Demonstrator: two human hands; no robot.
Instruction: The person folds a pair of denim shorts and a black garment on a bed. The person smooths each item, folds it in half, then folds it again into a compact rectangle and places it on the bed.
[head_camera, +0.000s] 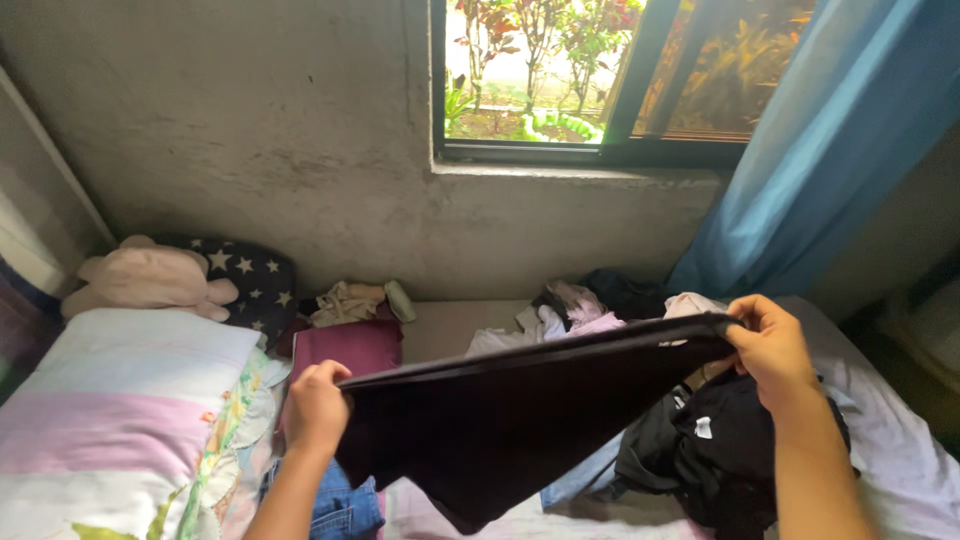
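Seemingly mid-fold, the person is holding a dark garment (500, 420) stretched out above the bed (900, 460), and the head view is the only view there is. The left hand (317, 405) is pinching one corner of the cloth, fingers closed over the edge, while the right hand (770, 345) is gripping the opposite corner higher up, so the top edge is running taut and tilted between them. The rest of the fabric is hanging down in a loose point toward the mattress, not yet lying flat.

Beneath and to the right, a heap of black clothes (720, 450) is sitting on the bed, and further back a jumble of pale and dark clothing (590, 305) is lying against the wall under the window (600, 70). Just below the left wrist, a piece of blue denim (340, 505) is showing. A folded maroon cloth (350, 345) is resting behind it, near a striped pillow (120, 400), a star-patterned cushion (255, 275) and a pink soft toy (150, 275). A blue curtain (830, 130) is hanging at the right.

Judging by the grip, the step in hand is spreading the garment out; a next move would call for keeping both corners level and the edge tight so the cloth is not bunching.
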